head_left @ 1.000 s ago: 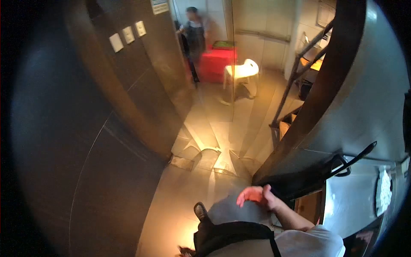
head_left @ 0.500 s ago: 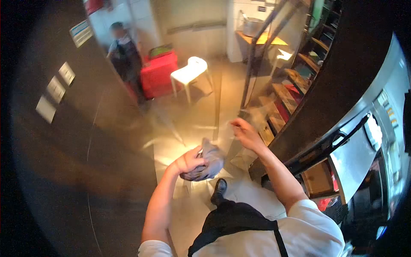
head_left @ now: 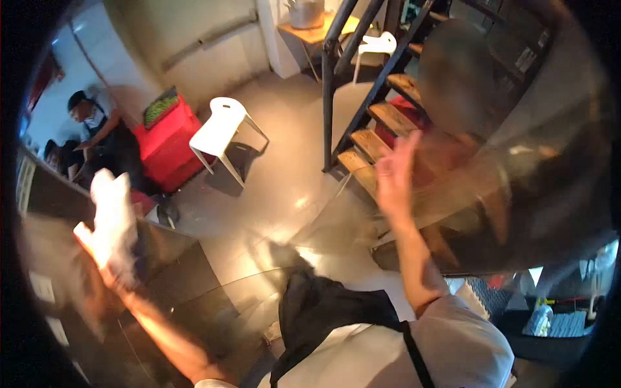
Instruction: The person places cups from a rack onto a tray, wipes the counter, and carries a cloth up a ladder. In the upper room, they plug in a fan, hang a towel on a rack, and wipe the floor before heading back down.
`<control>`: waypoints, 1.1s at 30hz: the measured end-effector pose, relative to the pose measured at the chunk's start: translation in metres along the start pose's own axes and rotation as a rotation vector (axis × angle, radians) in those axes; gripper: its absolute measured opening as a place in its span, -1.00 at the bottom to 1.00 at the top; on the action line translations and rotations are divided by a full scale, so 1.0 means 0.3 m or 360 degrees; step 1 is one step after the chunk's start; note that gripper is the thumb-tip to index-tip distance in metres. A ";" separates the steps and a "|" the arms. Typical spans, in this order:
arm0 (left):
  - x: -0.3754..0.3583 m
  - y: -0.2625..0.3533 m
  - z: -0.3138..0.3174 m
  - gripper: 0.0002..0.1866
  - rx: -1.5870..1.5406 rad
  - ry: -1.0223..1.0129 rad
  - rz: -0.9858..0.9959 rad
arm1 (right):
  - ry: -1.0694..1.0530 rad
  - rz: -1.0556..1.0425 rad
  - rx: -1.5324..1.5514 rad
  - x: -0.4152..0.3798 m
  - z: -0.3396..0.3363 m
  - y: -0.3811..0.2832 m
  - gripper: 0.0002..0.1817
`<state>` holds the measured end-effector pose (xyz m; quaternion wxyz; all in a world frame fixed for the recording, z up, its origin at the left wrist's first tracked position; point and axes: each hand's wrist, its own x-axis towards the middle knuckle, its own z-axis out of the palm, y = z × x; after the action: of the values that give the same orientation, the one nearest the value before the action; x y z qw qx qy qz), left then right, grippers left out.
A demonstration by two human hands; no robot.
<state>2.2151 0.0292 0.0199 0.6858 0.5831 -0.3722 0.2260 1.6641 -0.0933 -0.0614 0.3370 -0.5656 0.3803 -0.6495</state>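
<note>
My left hand (head_left: 97, 249) is raised at the left, brightly lit and smeared by motion. It grips a cloth (head_left: 116, 207) that looks pale under the light; the fingers are partly hidden by it and the cloth's edges are blurred. My right hand (head_left: 398, 171) is lifted in front of the wooden stairs, with its fingers extended upward and nothing visible in it. Below both hands, a black apron (head_left: 330, 304) covers my front.
A white stool (head_left: 223, 132) stands beside a red crate (head_left: 171, 145) holding something green. Two people in dark clothing are at the far left, one a co-worker (head_left: 107, 129) in an apron. Stairs (head_left: 372, 145) rise at right. A pot (head_left: 306, 14) sits on a wooden table behind.
My view has turned right. My left hand has swung out left and up with the cloth, from low in front of me. My right hand has risen and its fingers have straightened.
</note>
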 end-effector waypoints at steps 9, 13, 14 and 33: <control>-0.185 -0.726 0.132 -0.31 -0.0278 -0.0162 -0.1095 | 0.0573 0.0398 -0.1749 0.139 -0.124 0.490 0.03; -0.351 -0.769 0.542 -0.29 -0.0787 -0.0865 -0.1569 | 0.0575 0.0918 -0.2149 0.126 -0.037 0.597 0.08; -0.405 -0.736 0.683 -0.29 -0.0925 -0.1131 -0.1604 | 0.0618 0.0964 -0.2234 0.063 -0.065 0.630 0.09; -1.030 0.706 2.216 -0.11 -0.2047 -0.2525 -0.0230 | 0.1020 0.0499 0.0972 1.162 -0.208 0.621 -0.56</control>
<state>1.7015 -0.5298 -0.0571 0.4369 0.1075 -0.7335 -0.5094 1.5574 -0.4791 -0.0620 0.4477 -0.1473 0.3375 -0.8148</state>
